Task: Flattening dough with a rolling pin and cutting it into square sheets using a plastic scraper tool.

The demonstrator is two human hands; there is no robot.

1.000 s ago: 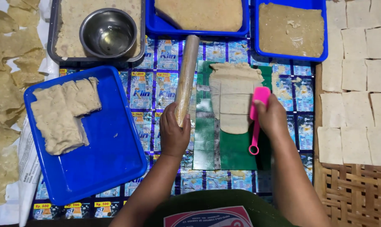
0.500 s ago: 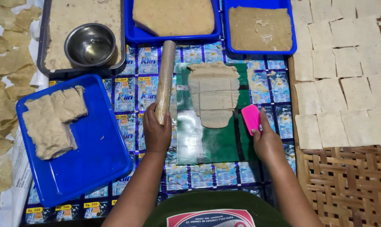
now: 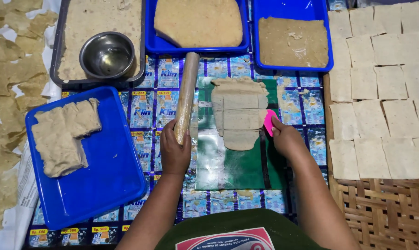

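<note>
My left hand point(image 3: 175, 150) grips the near end of a wooden rolling pin point(image 3: 186, 95) that lies lengthwise on the printed table cover. My right hand point(image 3: 288, 139) holds a pink plastic scraper point(image 3: 268, 121) with its edge against the right side of a flattened sheet of beige dough point(image 3: 239, 111). The dough lies on a green plastic sheet point(image 3: 239, 159) and is scored into several rectangles. Most of the scraper's handle is hidden in my palm.
A blue tray point(image 3: 107, 185) at left holds cut dough pieces. At the back stand a grey tray with a steel bowl point(image 3: 107, 54) and two blue trays point(image 3: 292, 32) of dough. Cut squares point(image 3: 380, 106) lie on a woven mat at right. Dried pieces lie at far left.
My right hand has turned the pink scraper and brought it from below the dough up to the sheet's right edge. The left hand stays on the rolling pin.
</note>
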